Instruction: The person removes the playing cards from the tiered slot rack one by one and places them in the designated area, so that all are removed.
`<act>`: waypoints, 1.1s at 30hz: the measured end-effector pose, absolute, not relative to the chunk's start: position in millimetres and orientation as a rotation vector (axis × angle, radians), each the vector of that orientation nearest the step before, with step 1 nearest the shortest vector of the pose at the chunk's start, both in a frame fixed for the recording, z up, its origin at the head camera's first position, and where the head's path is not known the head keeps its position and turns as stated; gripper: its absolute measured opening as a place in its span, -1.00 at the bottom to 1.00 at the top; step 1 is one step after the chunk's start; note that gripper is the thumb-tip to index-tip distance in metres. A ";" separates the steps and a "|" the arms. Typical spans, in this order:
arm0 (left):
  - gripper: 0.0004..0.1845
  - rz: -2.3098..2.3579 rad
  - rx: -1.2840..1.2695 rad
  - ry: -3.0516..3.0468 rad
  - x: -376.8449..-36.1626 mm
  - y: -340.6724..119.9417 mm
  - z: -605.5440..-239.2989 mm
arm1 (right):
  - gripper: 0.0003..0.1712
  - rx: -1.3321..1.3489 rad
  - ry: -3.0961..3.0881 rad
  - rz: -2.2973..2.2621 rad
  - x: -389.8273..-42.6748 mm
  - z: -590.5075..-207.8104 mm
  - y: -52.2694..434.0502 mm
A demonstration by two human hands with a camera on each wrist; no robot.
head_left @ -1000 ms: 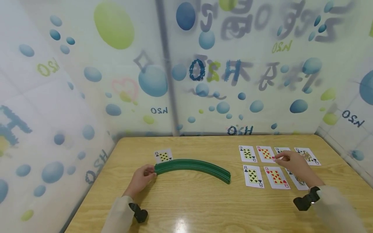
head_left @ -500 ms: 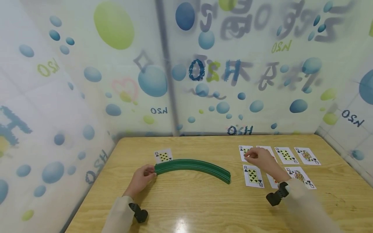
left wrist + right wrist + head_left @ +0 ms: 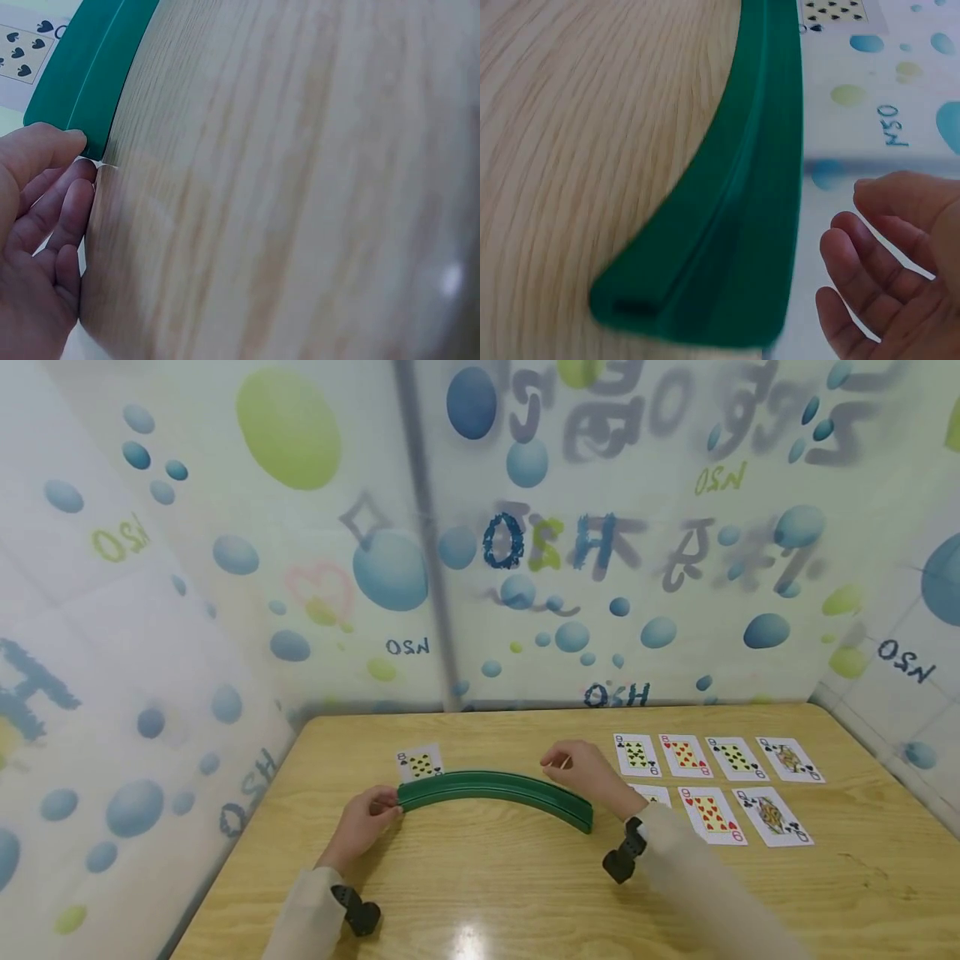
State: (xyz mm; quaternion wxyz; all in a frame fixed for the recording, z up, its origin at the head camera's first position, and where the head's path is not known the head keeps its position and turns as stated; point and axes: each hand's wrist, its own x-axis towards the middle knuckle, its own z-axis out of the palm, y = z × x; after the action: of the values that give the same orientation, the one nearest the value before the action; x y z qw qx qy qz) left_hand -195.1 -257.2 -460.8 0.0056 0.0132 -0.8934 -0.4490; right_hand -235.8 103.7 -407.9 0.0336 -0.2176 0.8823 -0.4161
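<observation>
Head view: While the left hand (image 3: 366, 820) has its grip closed on the left end of the curved green card rack (image 3: 495, 787), the right hand (image 3: 583, 768) hangs over the rack's right half with fingers loosely bent and nothing visible in them; the rack lies across the middle of the desk (image 3: 480, 893).
Cards, head view: one card (image 3: 419, 763) lies just behind the rack's left end; seven face-up cards (image 3: 705, 781) lie in two rows toward the far right corner of the desk.
Left wrist view: thumb and fingers (image 3: 69, 217) pinch the rack's end (image 3: 86, 79), with the desk edge close beside the hand.
Right wrist view: the hand (image 3: 889, 274) is relaxed and empty, beside the rack's open grooved end (image 3: 727, 225), not touching it.
Handling, judged: the rack looks like rigid, light, smooth plastic, likely to slide on the glossy wood; its ends, or a pinch across the grooved ridge, seem the best hold.
</observation>
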 end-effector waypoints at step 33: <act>-0.77 -1.472 0.067 -2.769 -195.2 -257.0 -462.2 | -0.83 -0.781 2.540 -1.375 -259.0 -421.5 -21.5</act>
State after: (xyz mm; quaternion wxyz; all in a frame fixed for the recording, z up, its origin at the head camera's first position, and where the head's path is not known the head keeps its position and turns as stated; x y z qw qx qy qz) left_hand -195.2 -257.0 -462.2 0.0027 0.0213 -0.8828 -0.4693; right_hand -259.0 -21.5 -421.5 0.0746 -0.2603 0.8465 -0.4584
